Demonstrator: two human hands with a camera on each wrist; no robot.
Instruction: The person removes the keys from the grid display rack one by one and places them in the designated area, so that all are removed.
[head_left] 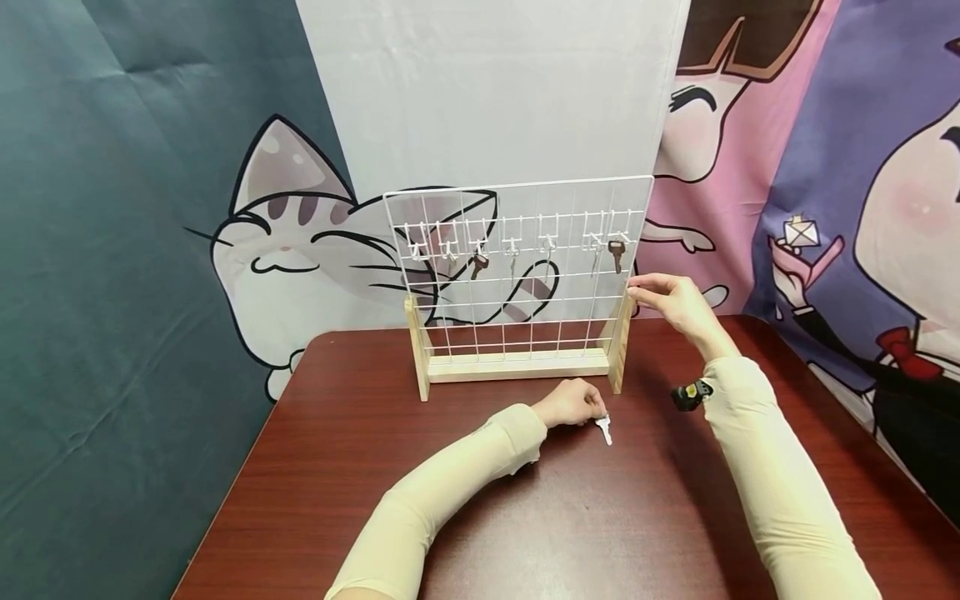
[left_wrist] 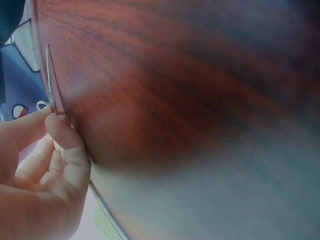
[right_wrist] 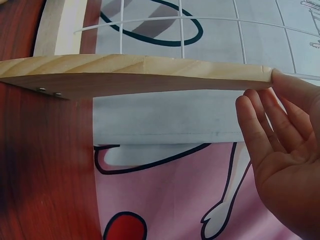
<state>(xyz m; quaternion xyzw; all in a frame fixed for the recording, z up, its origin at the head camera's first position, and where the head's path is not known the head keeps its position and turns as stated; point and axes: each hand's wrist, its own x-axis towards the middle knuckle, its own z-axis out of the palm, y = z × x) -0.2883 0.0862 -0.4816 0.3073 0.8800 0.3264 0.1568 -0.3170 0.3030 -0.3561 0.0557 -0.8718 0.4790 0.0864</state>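
My left hand [head_left: 570, 402] pinches a small silver key [head_left: 605, 430] between thumb and fingertips, low over the table in front of the rack. In the left wrist view the key [left_wrist: 50, 75] stands almost edge-on, with a thin ring [left_wrist: 43, 105] by the fingertips. A white wire grid rack [head_left: 517, 366] on a wooden stand is at the back of the table. With thumb and fingertips, my right hand [head_left: 678, 304] pinches the top of its right wooden post [right_wrist: 145, 65]. Several keys hang from the grid's hooks, among them two brown ones, a left one [head_left: 479, 265] and a right one [head_left: 617, 254].
The reddish-brown wooden table [head_left: 525, 533] extends around the rack. Behind it hangs a cloth backdrop [head_left: 495, 92] with cartoon figures, close to the table's back edge. A black wrist device [head_left: 692, 395] sits at my right sleeve.
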